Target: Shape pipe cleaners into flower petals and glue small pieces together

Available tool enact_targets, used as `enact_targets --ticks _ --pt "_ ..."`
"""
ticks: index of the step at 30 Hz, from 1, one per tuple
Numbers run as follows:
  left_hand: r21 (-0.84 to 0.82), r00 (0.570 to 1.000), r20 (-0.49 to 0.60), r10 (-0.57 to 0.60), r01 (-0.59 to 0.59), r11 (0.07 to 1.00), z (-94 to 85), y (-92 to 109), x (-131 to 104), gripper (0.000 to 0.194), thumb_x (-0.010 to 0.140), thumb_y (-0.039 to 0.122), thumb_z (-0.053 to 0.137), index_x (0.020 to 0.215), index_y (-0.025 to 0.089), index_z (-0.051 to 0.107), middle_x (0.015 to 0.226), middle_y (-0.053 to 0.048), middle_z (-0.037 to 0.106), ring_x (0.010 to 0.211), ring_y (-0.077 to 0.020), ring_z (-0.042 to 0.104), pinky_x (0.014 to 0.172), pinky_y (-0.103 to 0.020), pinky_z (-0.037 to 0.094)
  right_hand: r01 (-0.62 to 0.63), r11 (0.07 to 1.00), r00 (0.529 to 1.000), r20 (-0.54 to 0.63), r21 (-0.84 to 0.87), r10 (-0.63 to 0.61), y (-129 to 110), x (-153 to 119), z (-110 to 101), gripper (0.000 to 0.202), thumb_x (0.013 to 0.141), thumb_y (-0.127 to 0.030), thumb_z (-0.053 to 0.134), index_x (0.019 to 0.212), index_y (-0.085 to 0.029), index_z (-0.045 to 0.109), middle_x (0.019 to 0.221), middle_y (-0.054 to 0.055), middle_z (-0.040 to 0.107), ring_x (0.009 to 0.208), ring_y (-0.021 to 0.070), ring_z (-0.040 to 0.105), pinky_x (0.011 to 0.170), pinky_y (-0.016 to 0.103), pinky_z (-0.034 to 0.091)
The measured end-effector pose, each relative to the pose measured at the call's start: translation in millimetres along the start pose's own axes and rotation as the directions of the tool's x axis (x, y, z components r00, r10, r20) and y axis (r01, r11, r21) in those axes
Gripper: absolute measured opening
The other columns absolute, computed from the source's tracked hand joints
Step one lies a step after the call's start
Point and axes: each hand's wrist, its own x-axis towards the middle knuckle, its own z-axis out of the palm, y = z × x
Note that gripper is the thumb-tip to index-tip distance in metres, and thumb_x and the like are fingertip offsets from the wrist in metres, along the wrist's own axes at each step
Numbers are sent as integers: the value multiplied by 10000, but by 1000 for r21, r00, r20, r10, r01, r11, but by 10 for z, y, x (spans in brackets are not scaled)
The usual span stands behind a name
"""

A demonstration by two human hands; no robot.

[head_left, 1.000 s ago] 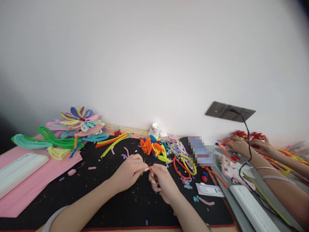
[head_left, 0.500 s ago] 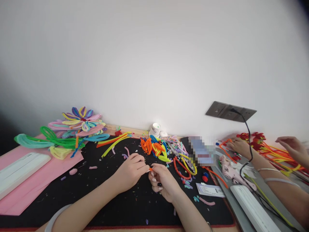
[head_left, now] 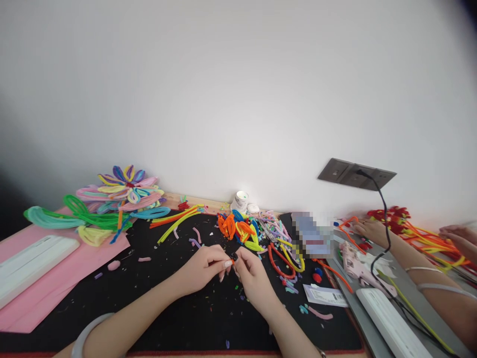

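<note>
Head view, and here I have two bare hands meeting just below the centre of the frame, a tiny orange piece [head_left: 233,262] caught between them, above the black mat [head_left: 179,318]. Why fingertips only? I'd say it's too small for a fuller grip, and coming from opposite sides lets each hand steady the other. The left hand [head_left: 203,271] has thumb and finger clamped on the piece; the right hand [head_left: 257,286] pinches it from the other side, remaining fingers curled in. Most of the piece is covered, so I can't make out its shape.

Look at the pose: forearms slant up and inward from the lower corners, the left lying lower and flatter, its back turned upward, the right rising more steeply.

Just above, orange loops [head_left: 227,226] lie beside a red loop [head_left: 281,261], presumably kept there for easy reach. Over at left of frame, a fuzzy flower [head_left: 128,186] stands against the wall, likely out of the working patch. Far right, a co-worker's hand [head_left: 368,229] is near red blooms [head_left: 391,219], a pink glue gun [head_left: 356,266] below it.
</note>
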Motion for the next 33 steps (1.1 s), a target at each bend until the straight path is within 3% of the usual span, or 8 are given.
enact_targets --ticks 3,5,8,12,20,26,29,33 --pt "-277 975 139 -176 209 938 -20 -39 20 457 980 503 546 675 172 623 569 14 597 573 -138 505 610 -262 400 123 976 991 -25 -180 -129 -29 -11 -4 317 952 -336 486 671 -246 368 643 -49 369 606 142 326 574 305 253" --pt "-334 958 190 -214 268 904 -34 -65 25 475 950 562 566 688 170 622 552 26 571 543 -130 477 595 -260 381 111 979 993 -24 -169 -117 -9 -2 3 328 955 -352 489 674 -252 353 631 -54 358 592 141 318 561 303 245" --pt "-203 981 95 -170 186 961 -49 -60 20 423 979 465 546 680 176 623 630 -3 622 659 -162 551 691 -279 420 -33 999 999 28 29 32 63 26 16 348 946 -452 510 690 -260 373 601 -72 353 519 119 272 497 282 217" --pt "90 1000 0 13 -13 996 -50 -28 4 422 1026 289 468 628 190 567 676 -28 633 801 -193 564 777 -290 422 -220 944 974 116 247 197 103 47 19 365 906 -518 577 718 -256 406 588 -88 387 464 85 207 443 249 148" --pt "194 990 -8 144 -140 971 -39 -31 -6 397 1043 234 440 667 195 561 670 -27 624 783 -194 533 750 -290 413 -138 961 989 78 238 123 173 56 25 324 893 -468 614 735 -253 431 589 -86 398 466 89 250 438 244 181" --pt "-89 996 43 -76 80 993 -48 1 6 398 1005 339 504 650 191 609 663 -26 659 741 -186 573 736 -295 411 22 995 998 53 100 -27 164 37 -11 257 951 -405 536 762 -240 478 612 -80 370 514 115 294 482 263 235" --pt "-330 968 156 -197 239 913 -38 -31 8 398 962 472 570 705 178 645 591 5 612 595 -150 509 642 -280 373 140 989 990 27 -38 -139 64 -3 -35 241 972 -338 496 755 -231 493 636 -63 392 567 130 348 532 271 284" --pt "-512 937 250 -243 341 788 -1 -79 1 473 882 595 651 678 168 628 529 34 542 517 -115 404 574 -262 306 284 939 958 20 -192 -285 -30 -37 -42 253 976 -274 467 730 -227 493 670 -34 469 611 142 413 587 279 330"
